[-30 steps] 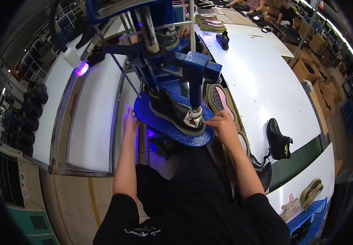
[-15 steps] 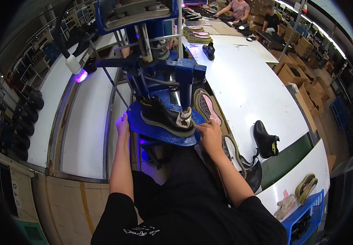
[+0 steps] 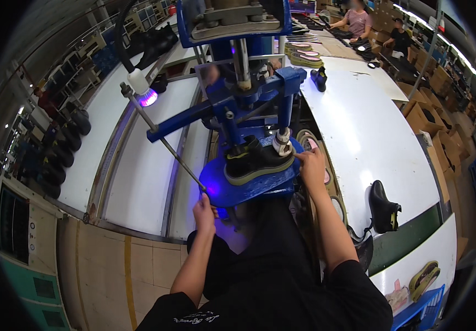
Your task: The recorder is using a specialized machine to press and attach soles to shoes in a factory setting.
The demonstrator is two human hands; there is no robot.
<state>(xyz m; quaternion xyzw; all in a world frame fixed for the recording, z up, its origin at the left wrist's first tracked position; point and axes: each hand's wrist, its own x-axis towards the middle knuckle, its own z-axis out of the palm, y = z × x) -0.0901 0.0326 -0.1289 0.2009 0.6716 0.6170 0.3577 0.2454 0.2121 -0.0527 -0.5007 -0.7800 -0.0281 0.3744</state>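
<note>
A black ankle boot (image 3: 253, 159) with an olive-green sole lies on a blue metal plate (image 3: 228, 193) under a blue press (image 3: 237, 71). Its toe points right, and a white-wrapped press foot (image 3: 282, 143) bears down on it. My left hand (image 3: 205, 214) is closed at the plate's near-left edge, where a thin metal rod (image 3: 174, 156) comes down. My right hand (image 3: 312, 165) is at the plate's right edge. One digit reaches the boot's toe; its other fingers are bunched and partly hidden.
A lamp (image 3: 140, 83) glows purple left of the press. On the white table at right stand a black boot (image 3: 384, 207) and a smaller shoe (image 3: 319, 79). Olive soles (image 3: 304, 58) lie farther back; others sit beside my right arm. A blue basket (image 3: 428, 311) is near right. People work beyond.
The plate, boot and press arms have turned counterclockwise, the boot's toe swinging away from me. My left hand has come nearer with the plate's left side. The view has shifted too.
</note>
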